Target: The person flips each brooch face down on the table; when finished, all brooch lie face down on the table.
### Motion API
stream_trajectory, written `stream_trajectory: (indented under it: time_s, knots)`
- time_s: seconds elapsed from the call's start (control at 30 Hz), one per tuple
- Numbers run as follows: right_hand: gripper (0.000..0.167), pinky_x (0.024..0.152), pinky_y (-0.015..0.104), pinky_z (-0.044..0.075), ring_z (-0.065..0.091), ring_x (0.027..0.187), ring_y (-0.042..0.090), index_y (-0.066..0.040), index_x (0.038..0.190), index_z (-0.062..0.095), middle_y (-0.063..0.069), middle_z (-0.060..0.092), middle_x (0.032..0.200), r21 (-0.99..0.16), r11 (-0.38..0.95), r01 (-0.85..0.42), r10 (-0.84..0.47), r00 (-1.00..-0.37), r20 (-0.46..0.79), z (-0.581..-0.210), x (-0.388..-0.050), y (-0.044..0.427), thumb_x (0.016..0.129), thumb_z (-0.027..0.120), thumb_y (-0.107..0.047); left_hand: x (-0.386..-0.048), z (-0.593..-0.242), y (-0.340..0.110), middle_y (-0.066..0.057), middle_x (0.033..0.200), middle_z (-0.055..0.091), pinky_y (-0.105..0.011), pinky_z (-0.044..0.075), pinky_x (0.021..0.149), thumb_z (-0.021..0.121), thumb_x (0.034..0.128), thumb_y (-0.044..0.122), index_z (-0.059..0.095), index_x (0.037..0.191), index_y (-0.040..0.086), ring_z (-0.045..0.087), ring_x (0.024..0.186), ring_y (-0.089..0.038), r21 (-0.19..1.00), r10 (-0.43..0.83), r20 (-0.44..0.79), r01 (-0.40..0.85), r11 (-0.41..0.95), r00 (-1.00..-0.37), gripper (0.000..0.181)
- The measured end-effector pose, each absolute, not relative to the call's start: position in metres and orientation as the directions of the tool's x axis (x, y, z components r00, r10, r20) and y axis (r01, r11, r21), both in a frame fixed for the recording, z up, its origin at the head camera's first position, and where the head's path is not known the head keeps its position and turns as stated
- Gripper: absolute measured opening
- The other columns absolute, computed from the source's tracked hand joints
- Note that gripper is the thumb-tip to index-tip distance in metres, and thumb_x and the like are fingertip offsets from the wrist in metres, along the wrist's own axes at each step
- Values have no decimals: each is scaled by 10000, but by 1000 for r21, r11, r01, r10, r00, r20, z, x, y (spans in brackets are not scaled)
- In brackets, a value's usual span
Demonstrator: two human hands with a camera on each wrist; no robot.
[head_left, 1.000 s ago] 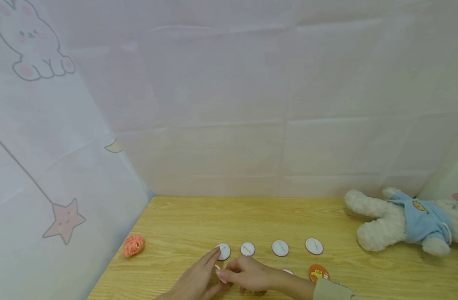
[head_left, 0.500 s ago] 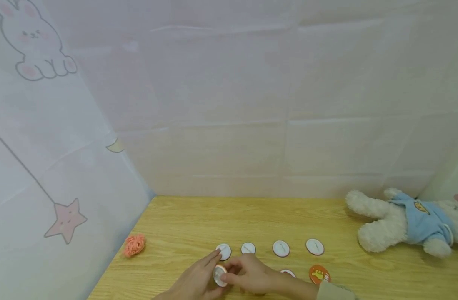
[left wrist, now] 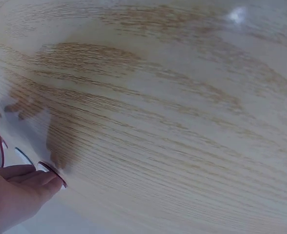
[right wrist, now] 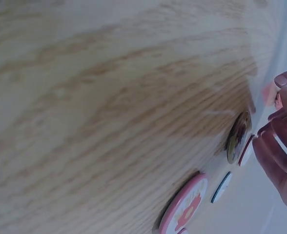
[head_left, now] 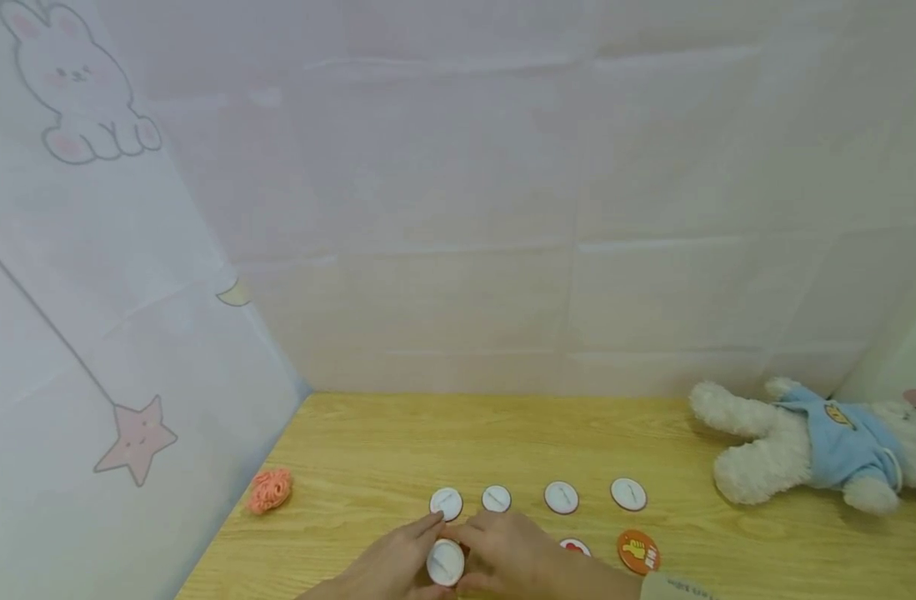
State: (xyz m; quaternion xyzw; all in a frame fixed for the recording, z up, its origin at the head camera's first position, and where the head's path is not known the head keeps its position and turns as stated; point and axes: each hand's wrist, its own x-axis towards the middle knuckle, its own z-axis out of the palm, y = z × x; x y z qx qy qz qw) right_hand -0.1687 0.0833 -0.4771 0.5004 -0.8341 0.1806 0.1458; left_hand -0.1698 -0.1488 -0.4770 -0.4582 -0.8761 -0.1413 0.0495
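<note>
A round button badge (head_left: pixel 446 563) lies between the two hands in the head view, its white pin back turned up. My right hand (head_left: pixel 512 553) holds its right rim with curled fingers. On the other side, my left hand (head_left: pixel 394 560) keeps its fingers nearly straight beside it, the fingertips touching the lower edge of another white-backed badge (head_left: pixel 446 503). In the left wrist view those fingers (left wrist: pixel 31 181) rest at a dark-red-rimmed badge (left wrist: pixel 51 174). An olive-brown badge (right wrist: pixel 238 138) lies near my right hand in the right wrist view; the head view hides it.
White-backed badges (head_left: pixel 561 497) continue the far row rightward. An orange thumbs-up badge (head_left: pixel 639 552) and a partly covered red-and-white badge (head_left: pixel 575 547) lie nearer. Coral yarn (head_left: pixel 270 490) sits at the table's left edge; a plush toy (head_left: pixel 840 442) lies at the right.
The badge between the hands has turned from edge-on to back up and come slightly nearer. My right thumb has slid off its back to the rim. The left hand has barely moved.
</note>
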Motion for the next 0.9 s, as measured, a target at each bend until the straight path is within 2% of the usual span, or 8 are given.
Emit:
stream_trajectory:
  time_s: [0.17, 0.27, 0.4, 0.63, 0.9]
  knots:
    - [558, 671, 134, 470, 576, 802, 30, -124, 1216, 634, -90, 647, 896, 114, 451, -885, -794, -339, 504, -483, -166, 78, 833, 710, -522, -170, -479, -150, -282, 1301, 549, -368, 544, 865, 586, 940, 502, 561, 1253, -114, 604, 1120, -362, 204, 808, 155, 819, 537, -568, 691]
    - [520, 637, 134, 465, 571, 777, 37, -134, 1136, 673, -91, 639, 867, 159, 470, -868, -788, -331, 520, -483, -165, 73, 815, 719, -541, -169, -479, -152, -277, 1316, 541, -376, 537, 878, 590, 946, 484, 550, 1269, -118, 596, 1131, -360, 206, 812, 149, 821, 533, -565, 684]
    - [471, 629, 115, 440, 549, 784, 26, -165, 1071, 698, -104, 620, 857, 94, 501, -860, -779, -401, 482, -481, -165, 72, 781, 752, -532, -167, -479, -153, -243, 1309, 559, -376, 540, 870, 600, 939, 484, 558, 1277, -95, 604, 1122, -335, 200, 811, 162, 824, 530, -562, 672]
    - [376, 535, 65, 299, 449, 731, -24, -224, 949, 730, -145, 530, 804, -74, 552, -831, -753, -534, 383, -484, -166, 71, 761, 766, -548, -164, -480, -153, -165, 1181, 654, -327, 555, 805, 668, 883, 501, 690, 1086, 14, 643, 1063, -249, 212, 788, 139, 796, 568, -599, 528]
    - [344, 522, 109, 286, 391, 706, -25, -255, 971, 744, -158, 459, 783, -177, 596, -783, -729, -620, 289, -487, -167, 69, 739, 800, -504, -167, -483, -157, -148, 1157, 672, -331, 558, 802, 714, 874, 423, 702, 1085, 20, 644, 1065, -250, 236, 795, 181, 810, 536, -579, 455]
